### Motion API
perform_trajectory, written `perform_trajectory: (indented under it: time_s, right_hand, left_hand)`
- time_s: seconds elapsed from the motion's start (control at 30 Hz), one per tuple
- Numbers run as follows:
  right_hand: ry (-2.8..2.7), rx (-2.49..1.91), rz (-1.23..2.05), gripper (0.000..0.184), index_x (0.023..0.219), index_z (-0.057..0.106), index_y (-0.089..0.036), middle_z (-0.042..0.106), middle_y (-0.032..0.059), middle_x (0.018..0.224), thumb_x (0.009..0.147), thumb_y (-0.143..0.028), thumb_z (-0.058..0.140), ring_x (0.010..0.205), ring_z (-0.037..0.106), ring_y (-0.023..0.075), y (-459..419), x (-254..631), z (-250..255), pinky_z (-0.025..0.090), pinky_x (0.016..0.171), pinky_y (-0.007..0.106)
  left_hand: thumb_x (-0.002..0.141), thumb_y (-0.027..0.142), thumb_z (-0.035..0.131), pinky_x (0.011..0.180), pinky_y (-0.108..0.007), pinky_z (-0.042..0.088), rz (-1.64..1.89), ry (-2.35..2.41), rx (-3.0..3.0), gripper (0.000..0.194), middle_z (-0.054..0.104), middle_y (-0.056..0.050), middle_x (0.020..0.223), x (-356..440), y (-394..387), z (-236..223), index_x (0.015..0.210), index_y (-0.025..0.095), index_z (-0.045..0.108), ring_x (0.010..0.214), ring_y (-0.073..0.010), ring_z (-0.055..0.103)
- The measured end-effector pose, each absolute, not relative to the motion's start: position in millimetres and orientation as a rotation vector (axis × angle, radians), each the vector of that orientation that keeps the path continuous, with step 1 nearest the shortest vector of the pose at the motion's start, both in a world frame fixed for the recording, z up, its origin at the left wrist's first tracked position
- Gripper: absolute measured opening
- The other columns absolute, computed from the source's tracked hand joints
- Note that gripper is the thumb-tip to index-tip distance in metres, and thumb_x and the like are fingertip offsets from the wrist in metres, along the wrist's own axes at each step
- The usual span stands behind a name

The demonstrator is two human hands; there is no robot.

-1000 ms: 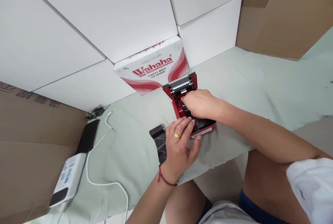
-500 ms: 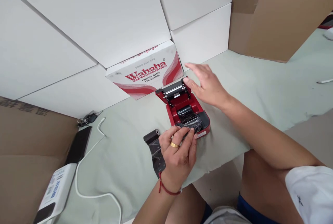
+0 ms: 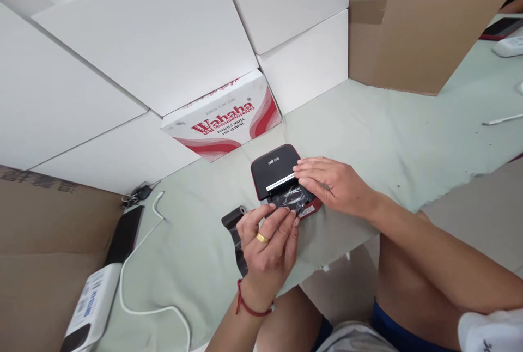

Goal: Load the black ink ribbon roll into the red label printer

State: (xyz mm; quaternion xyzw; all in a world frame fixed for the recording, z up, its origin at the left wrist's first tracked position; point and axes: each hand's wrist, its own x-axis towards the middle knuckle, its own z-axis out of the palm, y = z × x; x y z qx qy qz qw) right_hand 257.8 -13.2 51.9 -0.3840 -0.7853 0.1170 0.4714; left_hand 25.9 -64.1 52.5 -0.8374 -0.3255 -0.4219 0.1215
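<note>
A small red-and-black printer point(image 3: 273, 169) sits on the cloth in front of me, its black lid folded down over the body. Shiny black film point(image 3: 289, 197) comes out at the printer's near side. My left hand point(image 3: 269, 246), with a gold ring and a red cord bracelet, pinches the film's edge there. The fingers of my right hand point(image 3: 333, 182) lie stretched on the lid's right edge. Left of my left hand, a rolled end of dark film point(image 3: 234, 217) rests on the cloth; whether it joins the film at the printer is hidden by that hand.
Behind the printer a white-and-red Wahaha carton point(image 3: 223, 123) stands against white boxes point(image 3: 302, 60). A brown cardboard box point(image 3: 392, 30) rises at the back right. On the left are a white cable point(image 3: 125, 292), a dark flat object point(image 3: 123, 235) and a white device point(image 3: 90, 300).
The printer's lid has gone from raised to lowered, and my right hand came down with it, toward me. My left hand keeps its hold on the film.
</note>
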Motion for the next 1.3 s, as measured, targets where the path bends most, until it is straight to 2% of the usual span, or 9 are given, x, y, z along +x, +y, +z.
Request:
perform_trajectory:
  time_s: [0.2, 0.3, 0.6, 0.7, 0.8, 0.9, 1.0, 1.13, 1.3]
  right_hand:
    - [-1.874, -0.974, 0.295, 0.024, 0.118, 0.08, -0.022, 0.085, 0.0066, 0.123, 0.113, -0.027, 0.057, 0.125, 0.076, 0.0244, -14, 251, 39, 0.064, 0.109, 0.041]
    - [-1.868, -1.02, 0.294, 0.023, 0.113, 0.079, -0.023, 0.084, 0.0073, 0.121, 0.113, -0.027, 0.056, 0.121, 0.075, 0.0255, -15, 246, 40, 0.065, 0.1, 0.042]
    - [-1.862, -1.044, 0.326, 0.028, 0.104, 0.077, -0.023, 0.084, 0.0069, 0.107, 0.115, -0.031, 0.052, 0.104, 0.075, 0.0252, -9, 243, 48, 0.06, 0.093, 0.044]
    - [-1.793, -1.028, 0.273, 0.029, 0.131, 0.071, -0.023, 0.084, 0.008, 0.109, 0.114, -0.039, 0.054, 0.105, 0.075, 0.0272, -7, 236, 48, 0.055, 0.104, 0.053]
    - [-1.817, -0.941, 0.212, 0.049, 0.155, 0.054, -0.02, 0.08, 0.0131, 0.132, 0.112, -0.043, 0.058, 0.132, 0.069, 0.0314, -16, 231, 47, 0.042, 0.124, 0.063]
    - [-1.888, -0.773, 0.153, 0.028, 0.136, 0.067, -0.024, 0.084, 0.0062, 0.12, 0.11, -0.033, 0.061, 0.133, 0.069, 0.0283, -31, 235, 44, 0.04, 0.129, 0.059]
    - [-1.906, -0.714, 0.104, 0.017, 0.122, 0.072, -0.024, 0.085, 0.0028, 0.108, 0.107, -0.025, 0.064, 0.117, 0.072, 0.026, -45, 243, 38, 0.05, 0.119, 0.053]
    - [-1.948, -0.716, 0.047, 0.022, 0.126, 0.074, -0.019, 0.085, 0.0082, 0.125, 0.106, -0.023, 0.066, 0.114, 0.071, 0.0269, -56, 247, 32, 0.06, 0.107, 0.05]
    - [-1.933, -0.721, 0.021, 0.021, 0.124, 0.075, -0.018, 0.085, 0.0069, 0.125, 0.104, -0.017, 0.066, 0.115, 0.071, 0.0259, -55, 245, 30, 0.061, 0.112, 0.05]
  left_hand:
    - [0.115, 0.038, 0.048, 0.125, -0.052, 0.045, -1.707, -1.318, -2.523, 0.042, 0.08, -0.011, 0.136, -4, -33, 49, 0.151, 0.026, 0.065, 0.135, -0.0281, 0.071]
    - [0.117, 0.05, 0.038, 0.132, -0.052, 0.04, -1.853, -1.686, -2.573, 0.049, 0.085, -0.009, 0.123, -16, -12, 39, 0.135, 0.023, 0.075, 0.122, -0.0254, 0.079]
    - [0.09, 0.043, 0.085, 0.102, -0.039, 0.058, -2.154, -2.003, -2.677, 0.036, 0.087, -0.011, 0.11, -23, 1, 40, 0.119, 0.021, 0.081, 0.109, -0.0275, 0.08]
    - [0.084, 0.04, 0.089, 0.11, -0.04, 0.055, -2.399, -1.972, -2.614, 0.043, 0.086, -0.008, 0.1, -18, 4, 45, 0.121, 0.023, 0.078, 0.115, -0.0269, 0.077]
    - [0.078, 0.033, 0.093, 0.121, -0.043, 0.049, -2.529, -1.872, -2.579, 0.062, 0.078, -0.007, 0.136, -10, 5, 44, 0.136, 0.032, 0.071, 0.138, -0.0273, 0.067]
    - [0.074, 0.029, 0.095, 0.134, -0.044, 0.038, -2.616, -1.858, -2.571, 0.088, 0.054, -0.002, 0.169, -6, 6, 37, 0.152, 0.045, 0.059, 0.165, -0.0284, 0.043]
    - [0.076, 0.034, 0.095, 0.141, -0.046, 0.029, -2.654, -1.948, -2.682, 0.106, 0.043, -0.001, 0.178, -8, 6, 29, 0.166, 0.052, 0.041, 0.173, -0.0282, 0.028]
    - [0.085, 0.045, 0.091, 0.142, -0.049, 0.026, -2.513, -2.101, -2.77, 0.113, 0.023, 0.002, 0.188, -17, 3, 18, 0.172, 0.058, 0.02, 0.177, -0.027, 0.015]
    - [0.088, 0.055, 0.088, 0.143, -0.053, 0.02, -2.331, -2.086, -2.78, 0.102, 0.019, 0.001, 0.189, -22, -2, 7, 0.171, 0.055, 0.027, 0.177, -0.0295, 0.014]
